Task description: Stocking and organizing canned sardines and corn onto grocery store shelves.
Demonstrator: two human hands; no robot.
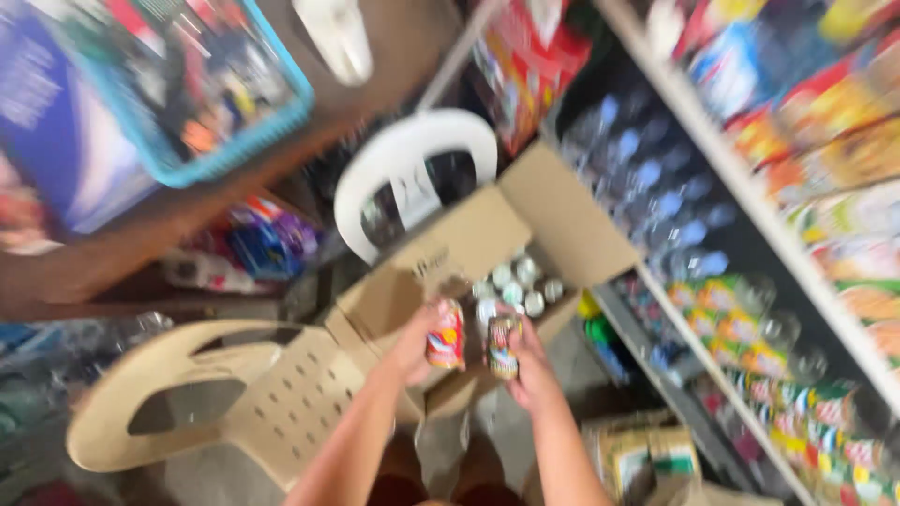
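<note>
1. Your left hand is wrapped around a small red can. You hold it up by its side, so the label faces you.
2. Your right hand grips a second can, darker and with many colours on it. It stands upright, just beside the red can. The two cans are close, but the picture is too blurry to tell if they touch.
3. Both cans hang in the air just in front of the open cardboard box. The box rests on the seat of a white plastic chair, which I think keeps it high and easy for you to reach.
4. The box flaps are folded out wide, so the inside is open to your hands. More cans stand in there with their round silver tops up, packed side by side.
5. Both your arms come up from the bottom of the picture and bend in toward each other. Your hands meet in the middle, in front of your body.
6. A tan plastic chair stands on your left, near your left arm.
7. Store shelves run along your right side, full of bottles and bright packs. They stand apart from your hands.
8. A blue basket full of small things sits on a brown counter, far up on the left.
</note>
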